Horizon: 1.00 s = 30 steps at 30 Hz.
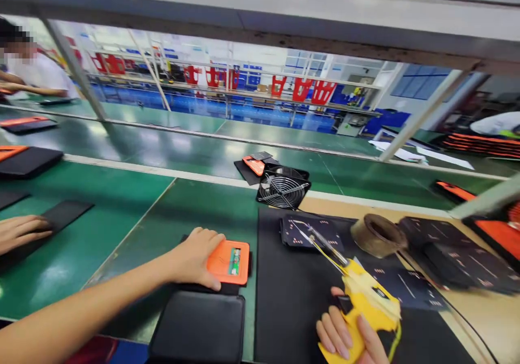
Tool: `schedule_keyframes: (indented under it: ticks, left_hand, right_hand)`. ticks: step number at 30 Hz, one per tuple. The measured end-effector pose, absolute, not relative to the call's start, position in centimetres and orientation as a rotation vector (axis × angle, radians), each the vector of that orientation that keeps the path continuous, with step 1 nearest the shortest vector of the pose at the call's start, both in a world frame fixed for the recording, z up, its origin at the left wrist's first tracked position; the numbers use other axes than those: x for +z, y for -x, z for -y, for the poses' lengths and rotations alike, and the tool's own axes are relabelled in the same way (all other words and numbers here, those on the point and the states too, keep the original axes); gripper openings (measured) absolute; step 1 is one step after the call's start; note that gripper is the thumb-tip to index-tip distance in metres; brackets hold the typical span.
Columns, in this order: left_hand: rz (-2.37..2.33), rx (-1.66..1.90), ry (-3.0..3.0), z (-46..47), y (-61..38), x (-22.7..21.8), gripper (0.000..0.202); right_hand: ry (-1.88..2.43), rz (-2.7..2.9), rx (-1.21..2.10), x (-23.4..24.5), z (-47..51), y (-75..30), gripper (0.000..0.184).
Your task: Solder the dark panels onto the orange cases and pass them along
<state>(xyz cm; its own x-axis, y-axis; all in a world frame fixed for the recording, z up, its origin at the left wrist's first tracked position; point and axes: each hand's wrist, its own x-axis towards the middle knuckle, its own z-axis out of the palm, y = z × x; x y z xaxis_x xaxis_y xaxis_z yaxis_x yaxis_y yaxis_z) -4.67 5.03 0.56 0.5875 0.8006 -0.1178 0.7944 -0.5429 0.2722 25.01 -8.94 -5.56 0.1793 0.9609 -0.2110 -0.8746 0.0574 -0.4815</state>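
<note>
My left hand (199,257) is at the left part of an orange rectangular panel (219,265), with the thumb at its near edge and the fingers over its far side. A small green circuit board (234,261) shows through the panel's window, and black flat pieces lie under the panel. My right hand (345,334) is wrapped round the grip of a yellow soldering gun (368,299). The gun's metal tip points up and left, over a stack of dark panels (314,232) with copper-coloured marks. Those panels lie on a black mat (284,283).
A fan with a wire guard (283,192) stands behind the mat. Right of it are a roll of brown tape (377,235) and more dark panels (459,250). A black padded case (199,326) lies in front. At left, another person's hand (22,233) rests on a black strip (67,215).
</note>
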Motion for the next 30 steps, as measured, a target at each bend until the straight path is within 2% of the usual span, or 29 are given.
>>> schedule_keyframes:
  ticks: [3,5,7,9,11,14,22,26,27,30]
  left_hand:
    - [-1.177,-0.019,-2.575,-4.7,2.8,0.7,0.085]
    - [-1.130,0.013,-2.589,-4.8,2.7,0.8,0.082]
    - [-1.053,0.092,-2.607,-4.8,2.9,0.8,0.063]
    - [-0.956,0.160,-2.642,-4.7,3.0,0.7,0.035]
    - [-0.880,0.199,-2.684,-4.8,2.8,0.5,0.024]
    - [-0.825,0.237,-2.748,-5.3,1.8,0.2,0.028]
    - [-0.474,0.234,-3.032,-7.4,-4.7,1.2,0.021]
    - [-0.770,0.325,-2.890,-8.1,-8.4,2.8,0.010]
    - [-0.875,0.353,-2.846,-8.4,-9.2,3.1,0.014]
    - [-1.024,0.310,-2.783,-9.5,-11.0,3.5,0.051]
  right_hand:
    - [0.490,0.252,1.379,-5.0,8.9,-24.4,0.031]
    - [0.462,0.265,1.368,-4.8,8.9,-24.3,0.029]
    - [0.439,0.266,1.366,-4.8,9.0,-24.3,0.029]
    - [0.434,0.276,1.366,-5.0,8.9,-24.4,0.029]
    - [0.439,0.302,1.355,-5.2,8.9,-24.4,0.030]
    - [0.447,0.332,1.322,-5.3,8.8,-24.5,0.029]
    - [0.397,0.321,1.269,-5.1,8.9,-24.1,0.022]
    - [0.383,0.300,1.232,-5.5,9.0,-24.2,0.026]
    - [0.388,0.299,1.226,-5.5,9.0,-24.2,0.027]
    - [0.396,0.302,1.209,-5.5,9.0,-24.2,0.026]
